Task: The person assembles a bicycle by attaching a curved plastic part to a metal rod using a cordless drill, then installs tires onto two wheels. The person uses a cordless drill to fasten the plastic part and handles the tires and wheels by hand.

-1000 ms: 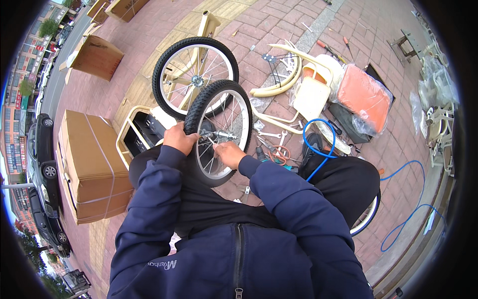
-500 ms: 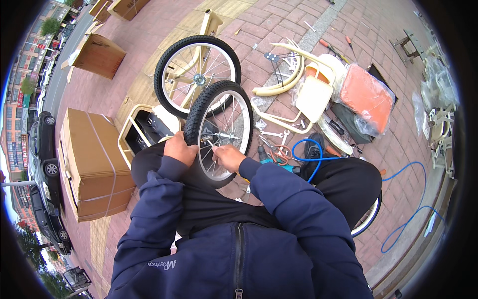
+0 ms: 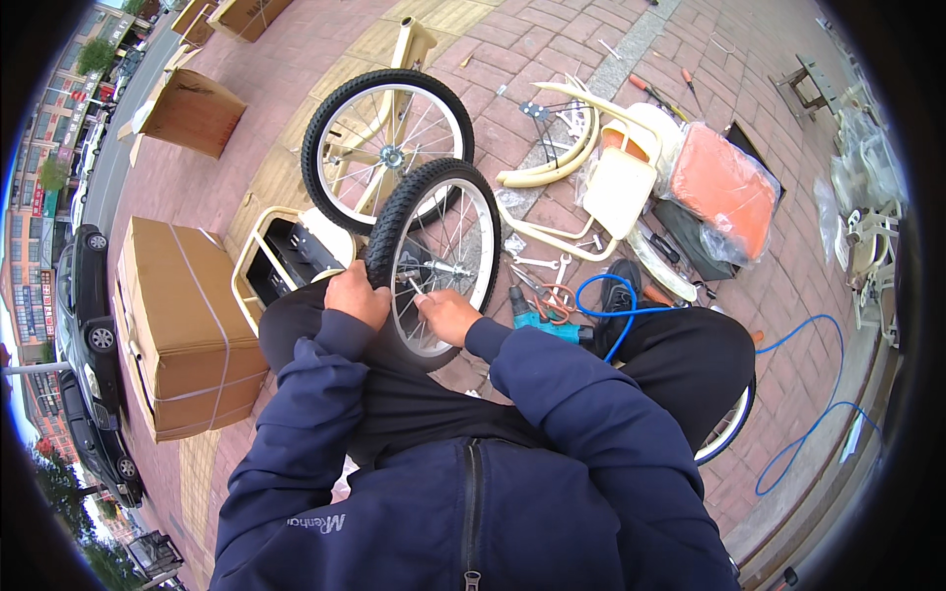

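Observation:
A bicycle wheel with a knobby black tyre [image 3: 382, 246] and pale rim stands upright between my knees. My left hand [image 3: 358, 295] is closed round the near left side of its tyre. My right hand [image 3: 448, 315], fingers pinched, holds a small slim metal tool [image 3: 415, 287] at the rim's inner side, among the spokes. The tool's exact kind is hard to make out. Just beyond stands a second wheel with a black tyre [image 3: 312, 148], beside a cream bicycle frame [image 3: 414, 44].
A teal power drill [image 3: 552, 327], orange-handled scissors [image 3: 560, 313] and wrenches [image 3: 537, 263] lie by my right shoe. Farther right are cream mudguards [image 3: 552, 175], a cream rack [image 3: 621, 192] and a plastic-wrapped orange panel [image 3: 724, 187]. A cardboard box [image 3: 177, 325] stands left; a blue hose [image 3: 838, 355] curls right.
My right hand has shifted slightly left with the slim tool, closer to the rim. The left hand keeps its hold on the tyre.

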Demonstrator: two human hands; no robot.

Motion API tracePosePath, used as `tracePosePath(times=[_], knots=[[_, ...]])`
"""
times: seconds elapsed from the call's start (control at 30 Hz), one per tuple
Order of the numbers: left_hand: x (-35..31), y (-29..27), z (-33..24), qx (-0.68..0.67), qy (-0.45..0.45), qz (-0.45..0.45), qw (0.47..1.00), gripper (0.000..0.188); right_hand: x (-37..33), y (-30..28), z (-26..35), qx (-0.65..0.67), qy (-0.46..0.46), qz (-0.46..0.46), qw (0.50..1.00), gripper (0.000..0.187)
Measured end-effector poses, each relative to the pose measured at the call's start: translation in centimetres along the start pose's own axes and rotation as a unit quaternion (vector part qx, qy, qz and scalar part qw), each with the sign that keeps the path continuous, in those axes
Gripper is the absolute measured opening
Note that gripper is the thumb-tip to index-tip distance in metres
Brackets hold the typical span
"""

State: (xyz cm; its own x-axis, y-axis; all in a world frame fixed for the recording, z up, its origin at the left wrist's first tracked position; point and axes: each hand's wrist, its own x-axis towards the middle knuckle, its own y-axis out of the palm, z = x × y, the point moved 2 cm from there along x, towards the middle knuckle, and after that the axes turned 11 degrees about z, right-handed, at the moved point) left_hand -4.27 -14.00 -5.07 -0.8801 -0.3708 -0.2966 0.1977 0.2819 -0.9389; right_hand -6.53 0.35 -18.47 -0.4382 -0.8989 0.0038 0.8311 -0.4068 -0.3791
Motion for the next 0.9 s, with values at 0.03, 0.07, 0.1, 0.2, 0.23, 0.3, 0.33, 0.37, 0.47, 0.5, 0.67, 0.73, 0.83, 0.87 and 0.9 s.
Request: tracePosePath(times=[0.03, 0.07, 0.1, 0.2, 0.23, 0.3, 0.33, 0.37, 0.47, 0.5, 0.67, 0.73, 0.83, 0.87, 0.9], knots=[[0.0, 0.0, 0.0, 0.002, 0.002, 0.001, 1.0, 0.029, 0.0, 0.1, -0.1, 0.025, 0.008, -0.003, 1.0, 0.023], [0.0, 0.0, 0.0, 0.004, 0.003, 0.0, 1.0, 0.029, 0.0, 0.2, -0.1, -0.031, -0.023, -0.017, 0.999, 0.021], [0.0, 0.0, 0.1, 0.006, 0.003, -0.001, 1.0, 0.029, 0.0, 0.2, -0.2, -0.059, -0.039, -0.028, 0.997, 0.02], [0.0, 0.0, 0.1, 0.01, 0.003, 0.0, 1.0, 0.03, -0.1, 0.3, -0.6, -0.059, -0.041, -0.024, 0.997, 0.018], [0.0, 0.0, 0.2, 0.01, 0.004, 0.002, 1.0, 0.03, -0.2, 0.3, -0.8, -0.029, -0.034, -0.025, 0.999, 0.018], [0.0, 0.0, 0.2, 0.008, 0.002, 0.006, 1.0, 0.031, -0.3, 0.0, -0.8, -0.037, -0.043, -0.024, 0.998, 0.019], [-0.1, 0.0, 0.2, 0.005, 0.004, 0.006, 1.0, 0.031, -0.2, -0.1, -0.8, -0.007, -0.021, -0.015, 1.0, 0.019], [-0.1, -0.1, 0.2, 0.001, 0.003, 0.007, 1.0, 0.031, -0.1, -0.4, -0.6, 0.021, -0.027, -0.034, 0.999, 0.024], [-0.2, -0.3, 0.1, -0.003, 0.013, 0.004, 1.0, 0.036, 0.1, -1.0, -0.8, 0.253, 0.102, 0.021, 0.962, 0.031], [-0.2, -0.4, 0.0, -0.006, 0.014, 0.004, 1.0, 0.038, 0.2, -1.1, -0.6, 0.284, 0.117, 0.031, 0.951, 0.031], [-0.4, -0.7, -0.3, -0.005, 0.012, 0.018, 1.0, 0.035, 0.8, -1.0, -1.2, 0.241, 0.116, -0.012, 0.964, 0.031], [-0.5, -0.8, -0.4, -0.006, 0.013, 0.023, 1.0, 0.035, 1.2, -0.5, -1.7, 0.162, 0.066, -0.024, 0.984, 0.029], [-0.5, -0.9, -0.5, -0.001, 0.007, 0.024, 1.0, 0.034, 1.6, 0.1, -2.0, 0.025, -0.019, -0.067, 0.997, 0.026], [-0.5, -0.9, -0.5, 0.0, 0.007, 0.023, 1.0, 0.034, 1.7, 0.4, -2.0, -0.015, -0.01, -0.066, 0.998, 0.024], [-0.4, -0.8, -0.6, 0.002, 0.008, 0.023, 1.0, 0.034, 1.6, 0.5, -1.8, -0.043, -0.048, -0.091, 0.994, 0.023]])
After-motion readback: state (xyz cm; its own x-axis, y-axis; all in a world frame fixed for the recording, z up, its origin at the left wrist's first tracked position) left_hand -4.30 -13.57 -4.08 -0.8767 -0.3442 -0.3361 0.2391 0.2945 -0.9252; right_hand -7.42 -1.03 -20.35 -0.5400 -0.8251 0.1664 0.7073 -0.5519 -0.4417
